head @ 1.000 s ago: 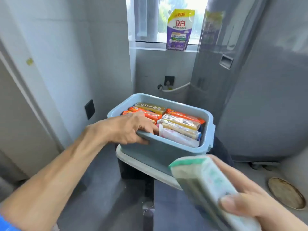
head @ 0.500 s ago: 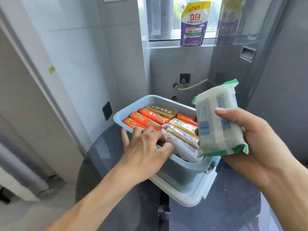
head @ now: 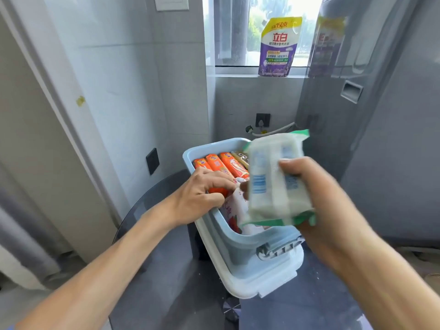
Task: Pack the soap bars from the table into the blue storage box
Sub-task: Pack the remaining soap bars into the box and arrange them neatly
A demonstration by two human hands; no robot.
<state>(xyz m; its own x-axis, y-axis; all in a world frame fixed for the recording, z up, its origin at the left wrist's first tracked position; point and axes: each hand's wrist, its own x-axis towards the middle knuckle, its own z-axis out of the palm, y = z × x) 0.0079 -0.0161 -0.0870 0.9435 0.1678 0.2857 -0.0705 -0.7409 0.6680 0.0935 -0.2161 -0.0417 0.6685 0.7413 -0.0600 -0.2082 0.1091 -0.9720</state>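
The blue storage box sits on its pale lid on a dark glass table. Inside it lie several wrapped soap bars: orange ones at the far left, a brownish one behind, and a white pack with red print near the front. My left hand reaches over the box's near-left rim, its curled fingers pinching the packs inside. My right hand grips a white soap pack with green ends and holds it just above the right half of the box, hiding the bars beneath.
The dark round glass table carries the box; its left edge drops to the floor. A purple detergent pouch stands on the window sill behind. A grey appliance rises at the right, tiled wall at the left.
My right hand has brought the white and green pack leftwards and lower, over the box. My left hand has pushed further into the box among the packs.
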